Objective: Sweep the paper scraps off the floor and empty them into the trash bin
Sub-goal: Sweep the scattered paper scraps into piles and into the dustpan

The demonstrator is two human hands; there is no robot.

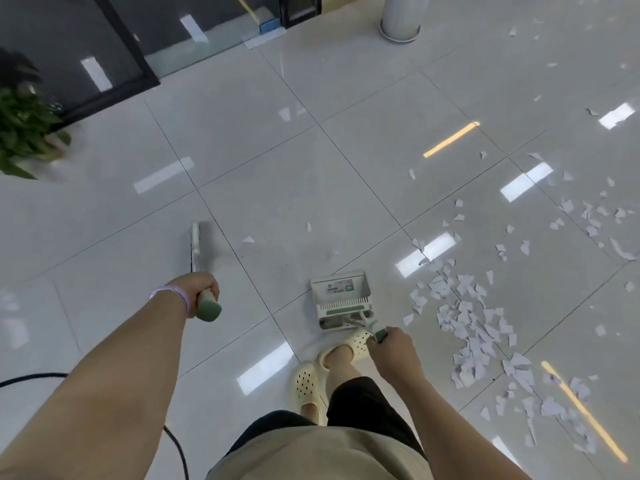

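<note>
Beside scraps [474, 327]: broom [198, 249] upright (dustpan [341, 299] too)

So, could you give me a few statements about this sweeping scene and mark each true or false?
1. The left hand grips the broom handle. True.
2. The dustpan is full of scraps. False: no scraps show in it.
3. Most paper scraps lie to the person's right. True.
4. The right hand hangs free. False: it holds the dustpan's handle.
5. A potted plant stands at the far left. True.
</note>
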